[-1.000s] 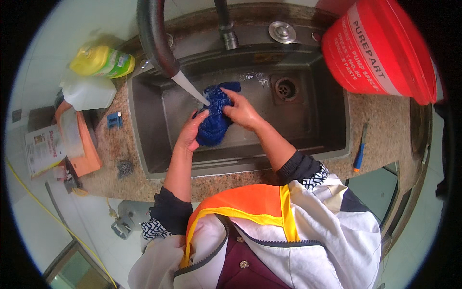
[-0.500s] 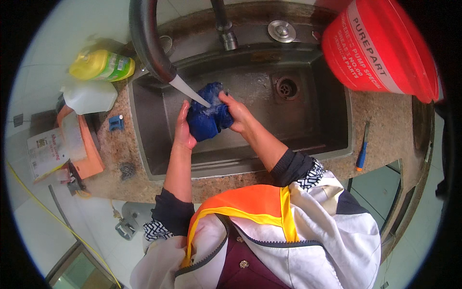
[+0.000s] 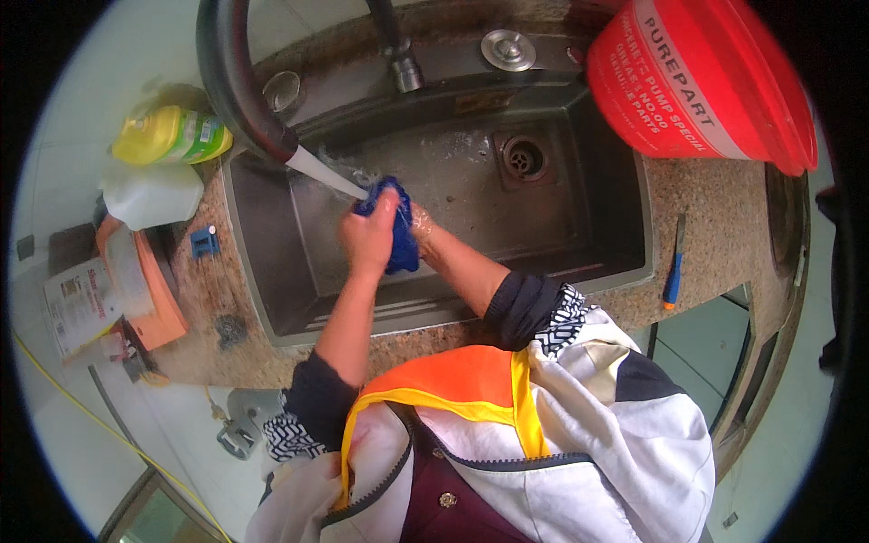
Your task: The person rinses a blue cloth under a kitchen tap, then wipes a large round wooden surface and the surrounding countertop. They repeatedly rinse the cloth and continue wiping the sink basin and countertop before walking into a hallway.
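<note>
A wet blue cloth (image 3: 402, 237) is bunched between my two hands, over the left half of the dark sink (image 3: 579, 204). My left hand (image 3: 369, 237) is closed on its left side, thumb pointing up along it. Behind the cloth, my right hand (image 3: 422, 232) grips from the right; most of its fingers are hidden. Water from the black faucet (image 3: 237, 86) streams onto the cloth's upper end and splashes about it.
A drain (image 3: 524, 159) lies in the sink's far right. A red bucket (image 3: 697, 90) stands at the back right, a blue-handled scraper (image 3: 675, 267) on the right counter. Leftward are a yellow bottle (image 3: 167, 136), a white jug (image 3: 152, 195) and a dark scouring pad (image 3: 230, 331).
The cloth, earlier spread wider with a hand on each side, is now squeezed into a narrower, upright bundle. My left hand has turned and wrapped round it.
</note>
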